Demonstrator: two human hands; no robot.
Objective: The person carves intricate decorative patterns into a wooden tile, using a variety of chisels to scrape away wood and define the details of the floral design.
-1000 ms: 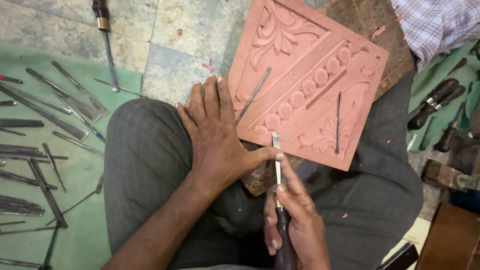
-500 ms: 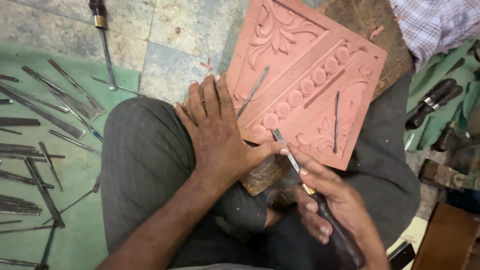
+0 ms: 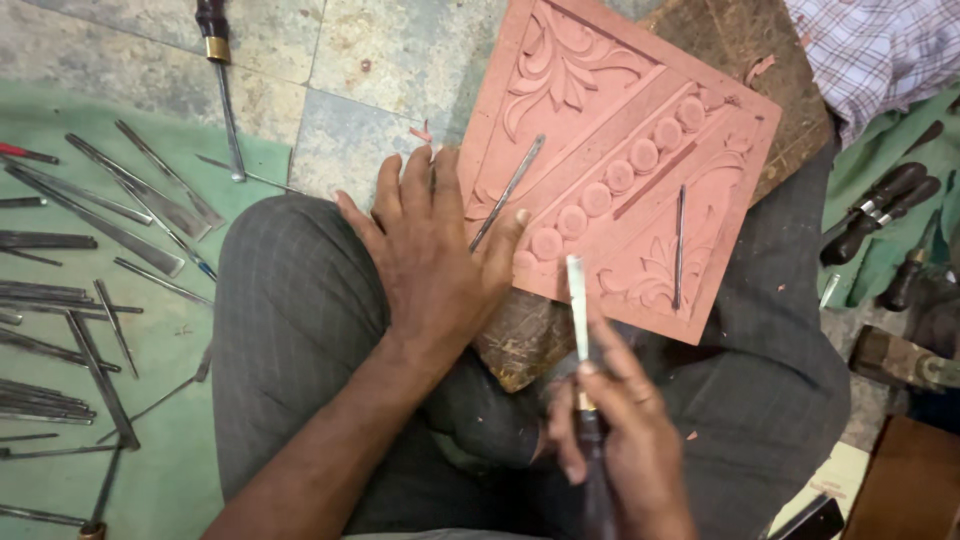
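A reddish carved slab [image 3: 640, 130] with leaf scrolls and a row of round beads rests tilted on a worn wooden board [image 3: 750, 50] across my lap. My left hand [image 3: 430, 260] lies flat, fingers spread, on the slab's lower left edge. My right hand [image 3: 620, 430] grips a dark-handled chisel [image 3: 578, 310]; its pale blade points up at the slab's near edge. Two thin metal tools lie loose on the carving: one [image 3: 508, 190] slanted by my left fingers, another [image 3: 679, 245] upright at the right.
Several chisels and gravers [image 3: 90, 300] are spread on a green cloth [image 3: 170, 440] at left. A long dark-handled tool [image 3: 222, 80] lies on the stone floor. More dark-handled tools [image 3: 880, 210] sit at right, beside a person's checked sleeve [image 3: 880, 50].
My right hand swung the chisel out to the right, then brought it back upright toward the slab's near edge. My left hand stayed flat, thumb now resting on the slab.
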